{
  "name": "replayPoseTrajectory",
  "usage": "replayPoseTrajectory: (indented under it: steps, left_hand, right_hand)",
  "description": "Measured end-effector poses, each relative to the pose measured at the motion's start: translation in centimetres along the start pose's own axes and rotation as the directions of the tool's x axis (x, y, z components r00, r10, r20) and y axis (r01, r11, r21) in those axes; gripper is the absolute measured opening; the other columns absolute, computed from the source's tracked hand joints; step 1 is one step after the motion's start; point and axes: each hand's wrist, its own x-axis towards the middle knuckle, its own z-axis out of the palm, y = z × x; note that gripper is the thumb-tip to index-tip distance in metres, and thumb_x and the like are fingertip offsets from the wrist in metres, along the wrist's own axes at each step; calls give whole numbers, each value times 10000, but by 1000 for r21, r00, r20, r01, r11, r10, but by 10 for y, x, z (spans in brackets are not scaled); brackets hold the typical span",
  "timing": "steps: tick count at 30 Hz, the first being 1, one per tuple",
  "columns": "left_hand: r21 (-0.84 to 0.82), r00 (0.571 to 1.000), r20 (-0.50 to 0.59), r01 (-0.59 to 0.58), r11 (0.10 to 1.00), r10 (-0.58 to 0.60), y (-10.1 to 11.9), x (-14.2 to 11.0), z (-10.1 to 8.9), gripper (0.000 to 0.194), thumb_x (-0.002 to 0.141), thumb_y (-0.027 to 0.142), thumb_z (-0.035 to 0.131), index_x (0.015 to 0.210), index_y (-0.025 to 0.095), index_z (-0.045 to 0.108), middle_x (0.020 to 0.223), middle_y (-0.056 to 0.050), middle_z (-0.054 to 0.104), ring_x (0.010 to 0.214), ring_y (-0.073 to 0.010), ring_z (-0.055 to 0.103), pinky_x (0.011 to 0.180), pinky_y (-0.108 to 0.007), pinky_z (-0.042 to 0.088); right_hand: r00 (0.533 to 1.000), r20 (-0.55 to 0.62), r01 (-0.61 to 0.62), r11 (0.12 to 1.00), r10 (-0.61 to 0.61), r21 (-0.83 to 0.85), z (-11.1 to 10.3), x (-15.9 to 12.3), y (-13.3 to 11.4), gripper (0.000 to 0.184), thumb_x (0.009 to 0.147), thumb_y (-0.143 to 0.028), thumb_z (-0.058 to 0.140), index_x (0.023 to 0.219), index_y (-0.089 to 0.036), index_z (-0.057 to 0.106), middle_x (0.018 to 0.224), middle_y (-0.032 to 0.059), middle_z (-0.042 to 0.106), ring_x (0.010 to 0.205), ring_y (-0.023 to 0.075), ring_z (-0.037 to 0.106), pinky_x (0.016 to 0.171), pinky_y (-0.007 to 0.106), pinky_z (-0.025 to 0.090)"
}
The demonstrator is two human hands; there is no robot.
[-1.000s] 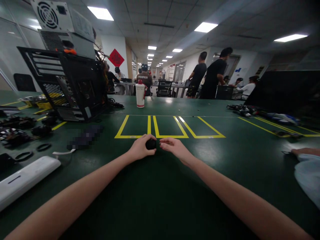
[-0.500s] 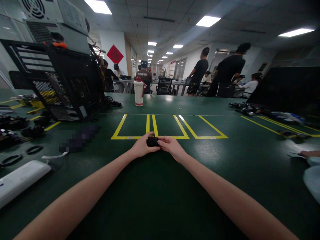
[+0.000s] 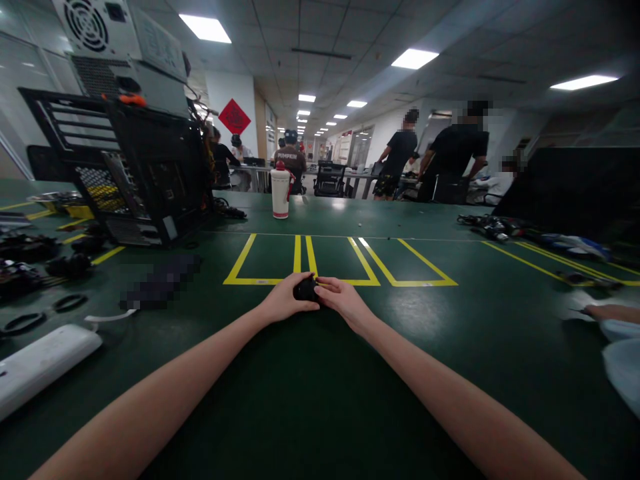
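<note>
A small, rounded black object [image 3: 305, 289] is held between my two hands just above the green table [image 3: 320, 373]; its exact kind is too small and dark to make out. My left hand [image 3: 284, 298] wraps round its left side, thumb in front and fingers behind. On the other side, the fingertips of my right hand [image 3: 345, 300] pinch its right edge. Just beyond my hands, yellow tape rectangles [image 3: 345, 283] are marked on the tabletop.
A black computer case [image 3: 150, 180] with grey power supplies [image 3: 130, 47] on top stands at left. Beyond the tape is a white cup [image 3: 281, 193] with a red lid. A white power strip [image 3: 45, 367] lies near left. Another person's hand [image 3: 607, 312] is at the right edge.
The view has tilted slightly upward, so the scene sits a little lower. My fingers have shifted slightly on the black object, which both hands still hold.
</note>
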Motion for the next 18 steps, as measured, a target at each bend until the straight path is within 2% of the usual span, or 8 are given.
replayPoseTrajectory:
  steps: [3, 7, 10, 13, 15, 18]
  left_hand:
    - [25, 998, -10, -59, 998, 59, 5, -3, -3, 667, 644, 364, 683, 1230, 234, 391, 1190, -73, 484, 1088, -229, 458, 926, -397, 356]
    - [48, 995, 16, -104, 993, 103, 9, -8, -8, 663, 673, 385, 655, 1256, 270, 362, 1243, -64, 444, 1127, -234, 417, 932, -402, 339]
    - [91, 995, 42, -98, 991, 95, 10, -12, -10, 638, 725, 392, 602, 1285, 302, 309, 1230, -44, 468, 1063, -229, 449, 877, -397, 371]
    - [157, 997, 23, -73, 985, 70, 11, -16, -10, 640, 731, 395, 595, 1291, 318, 295, 1191, -42, 502, 979, -230, 467, 813, -385, 398]
    - [194, 997, -6, -73, 978, 76, 11, -18, -10, 651, 722, 401, 606, 1290, 315, 301, 1209, -49, 490, 1043, -245, 428, 844, -396, 377]
    - [245, 992, -8, -117, 962, 123, 10, -20, -9, 660, 726, 411, 601, 1295, 315, 281, 1283, -38, 431, 1180, -239, 346, 964, -424, 263]
  right_hand:
    - [999, 14, 36, 998, -36, -53, 1, -2, -2, 396, 683, -251, 626, 1064, -173, 549, 1097, 73, 587, 1023, 188, 544, 918, 373, 410]
    - [995, 34, 101, 987, -97, -123, 2, -8, -7, 366, 686, -239, 620, 1043, -184, 567, 1060, 55, 606, 1007, 182, 547, 926, 390, 392]
    - [989, 55, 143, 981, -137, -132, 4, -13, -10, 357, 687, -229, 617, 1040, -199, 569, 1050, 49, 607, 990, 175, 553, 922, 390, 394]
    - [985, 56, 168, 978, -162, -120, 5, -15, -9, 365, 678, -227, 626, 1037, -201, 569, 1060, 51, 602, 1002, 177, 550, 931, 392, 385]
    - [984, 62, 175, 979, -170, -101, 6, -15, -8, 366, 674, -223, 628, 1034, -197, 568, 1077, 53, 592, 1014, 179, 546, 930, 385, 389]
    - [981, 77, 185, 979, -178, -90, 7, -15, -5, 364, 675, -214, 625, 1031, -192, 557, 1091, 53, 579, 986, 174, 561, 915, 368, 406]
